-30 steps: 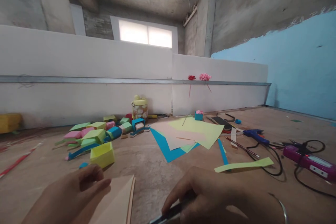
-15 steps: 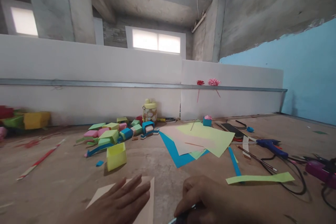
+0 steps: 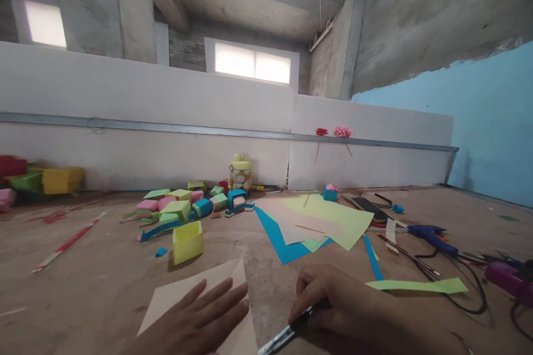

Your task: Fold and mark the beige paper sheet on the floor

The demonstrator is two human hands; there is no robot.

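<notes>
My left hand (image 3: pixel 195 319) lies flat, fingers spread, on a beige sheet of paper (image 3: pixel 183 291) at the near edge of the brown tabletop. Beside it, my right hand (image 3: pixel 337 302) grips a dark pen-like tool (image 3: pixel 283 337) with a silvery tip that points toward the sheet's right edge. An open yellow paper box (image 3: pixel 187 241) stands just beyond the sheet.
Several folded paper boxes (image 3: pixel 179 208) in green, pink, blue and yellow sit at the middle left. Flat coloured sheets (image 3: pixel 320 222) lie in the centre. A blue glue gun (image 3: pixel 431 233), cables, a purple device (image 3: pixel 510 280) and paper strips (image 3: pixel 416 285) lie to the right. A white partition stands behind.
My left hand let go of the folded beige paper and pressed it flat on the table. The view swung left and tilted down a little. My right hand kept hold of the tool.
</notes>
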